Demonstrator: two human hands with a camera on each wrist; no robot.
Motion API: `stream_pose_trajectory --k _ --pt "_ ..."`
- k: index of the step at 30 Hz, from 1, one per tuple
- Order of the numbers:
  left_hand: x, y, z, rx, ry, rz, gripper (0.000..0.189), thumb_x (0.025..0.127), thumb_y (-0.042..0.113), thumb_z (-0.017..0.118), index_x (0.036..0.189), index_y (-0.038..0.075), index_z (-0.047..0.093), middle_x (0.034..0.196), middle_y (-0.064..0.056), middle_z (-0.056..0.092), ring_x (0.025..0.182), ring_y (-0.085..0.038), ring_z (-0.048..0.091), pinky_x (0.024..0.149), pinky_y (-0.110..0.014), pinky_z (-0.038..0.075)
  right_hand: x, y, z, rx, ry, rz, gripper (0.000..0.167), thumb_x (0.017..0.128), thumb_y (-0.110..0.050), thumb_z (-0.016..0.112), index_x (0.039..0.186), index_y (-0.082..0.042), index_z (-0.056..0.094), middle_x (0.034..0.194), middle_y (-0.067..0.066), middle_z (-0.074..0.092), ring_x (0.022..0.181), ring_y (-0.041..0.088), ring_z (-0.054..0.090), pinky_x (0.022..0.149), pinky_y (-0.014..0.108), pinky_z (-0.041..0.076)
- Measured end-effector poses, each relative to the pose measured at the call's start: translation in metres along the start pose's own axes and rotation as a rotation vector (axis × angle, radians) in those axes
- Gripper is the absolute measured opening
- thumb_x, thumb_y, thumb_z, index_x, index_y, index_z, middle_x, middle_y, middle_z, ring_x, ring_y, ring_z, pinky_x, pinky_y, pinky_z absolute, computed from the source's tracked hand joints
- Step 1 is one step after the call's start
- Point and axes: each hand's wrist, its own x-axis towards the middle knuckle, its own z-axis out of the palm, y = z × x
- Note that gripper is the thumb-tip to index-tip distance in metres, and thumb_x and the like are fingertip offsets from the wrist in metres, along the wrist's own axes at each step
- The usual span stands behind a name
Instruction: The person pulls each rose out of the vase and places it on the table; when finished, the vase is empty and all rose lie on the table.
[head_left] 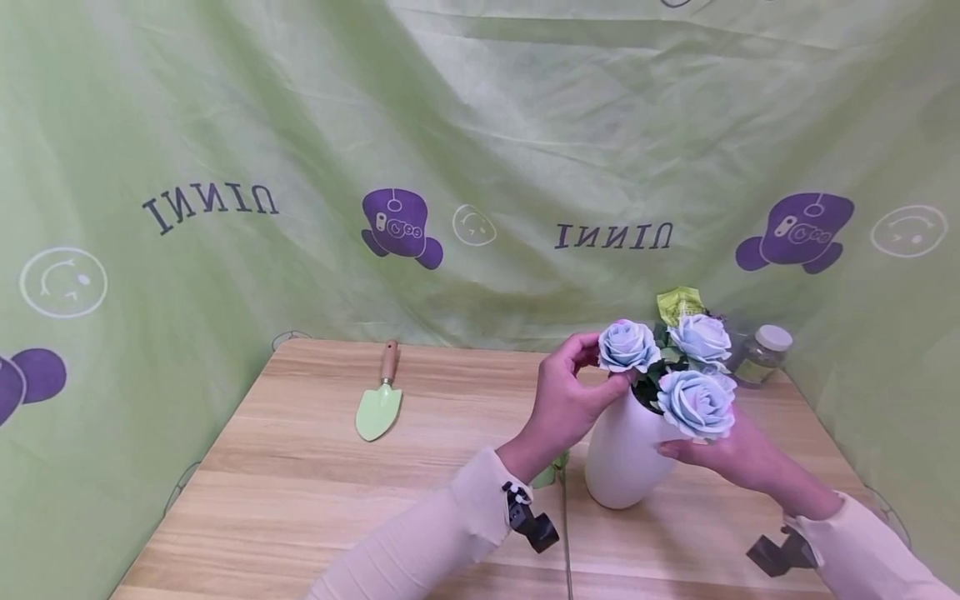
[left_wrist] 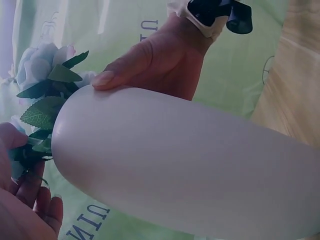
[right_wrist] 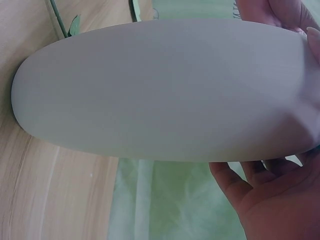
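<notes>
A white vase (head_left: 626,454) stands on the table with several light blue roses in its mouth, among them a front rose (head_left: 699,404) and a back rose (head_left: 701,340). My left hand (head_left: 564,392) is at the vase's left rim and pinches the leafy stem of the left rose (head_left: 628,346), just below the bloom. In the left wrist view, that hand's thumb and fingers (left_wrist: 31,187) close on green leaves (left_wrist: 40,142). My right hand (head_left: 738,454) grips the vase's upper right side, thumb on the near face; its other fingers (right_wrist: 255,172) reach behind.
A trowel (head_left: 379,410) with a wooden handle lies left on the wooden table (head_left: 300,500). A green stem (head_left: 566,525) with leaves lies left of the vase. Behind it stand a lidded jar (head_left: 763,357) and a yellow-green packet (head_left: 678,305). A green curtain (head_left: 480,125) encloses the table.
</notes>
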Motion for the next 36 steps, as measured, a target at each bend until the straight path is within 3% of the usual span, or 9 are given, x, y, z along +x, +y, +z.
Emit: stream_pose_trajectory --k 5,13,18,26,32,36 --pt "0.000 0.000 0.001 -0.004 0.000 0.007 0.045 0.083 0.011 0.079 0.125 0.007 0.063 0.120 -0.008 0.070 0.100 -0.004 0.062 0.091 -0.019 0.055 0.001 -0.001 0.002 0.021 -0.015 -0.003 0.070 0.066 0.000 0.086 0.127 -0.020 0.056 0.113 -0.029 0.059 0.101 -0.010 0.056 0.082 0.008 0.049" --pt "0.001 -0.001 0.006 -0.043 -0.008 0.027 0.042 0.087 0.010 0.075 0.127 0.004 0.060 0.118 -0.012 0.072 0.096 -0.005 0.064 0.090 -0.025 0.059 0.003 -0.003 0.003 0.045 -0.017 -0.018 0.077 0.067 0.002 0.085 0.128 -0.033 0.053 0.114 -0.028 0.059 0.102 -0.010 0.056 0.085 0.006 0.048" --pt "0.002 0.001 0.009 -0.060 -0.027 0.050 0.042 0.090 0.009 0.073 0.128 0.003 0.057 0.121 -0.016 0.071 0.096 -0.005 0.063 0.088 -0.020 0.057 0.002 0.000 0.003 0.057 0.002 -0.031 0.080 0.064 0.003 0.086 0.127 -0.035 0.053 0.113 -0.026 0.061 0.101 -0.009 0.057 0.084 0.008 0.050" --pt "0.005 0.004 0.011 0.014 -0.034 0.148 0.046 0.085 -0.003 0.073 0.126 -0.001 0.055 0.110 -0.021 0.073 0.090 -0.018 0.068 0.089 -0.020 0.058 0.003 -0.001 0.001 0.076 -0.010 -0.031 0.085 0.064 0.003 0.085 0.132 -0.036 0.051 0.118 -0.028 0.059 0.105 -0.010 0.057 0.087 0.006 0.048" --pt "0.007 0.004 0.012 0.101 -0.036 0.252 0.046 0.083 -0.008 0.072 0.125 -0.002 0.053 0.101 -0.021 0.075 0.083 -0.023 0.067 0.085 -0.020 0.060 0.005 -0.002 0.001 0.087 -0.009 -0.043 0.086 0.064 0.004 0.085 0.133 -0.034 0.051 0.119 -0.028 0.059 0.106 -0.010 0.056 0.088 0.005 0.047" --pt "0.009 0.005 0.013 0.117 -0.028 0.275 0.045 0.083 -0.007 0.072 0.124 -0.002 0.054 0.100 -0.020 0.075 0.084 -0.023 0.068 0.086 -0.018 0.059 0.004 -0.001 0.002 0.081 -0.004 -0.049 0.086 0.063 0.004 0.085 0.132 -0.035 0.051 0.118 -0.028 0.059 0.105 -0.010 0.056 0.087 0.005 0.046"
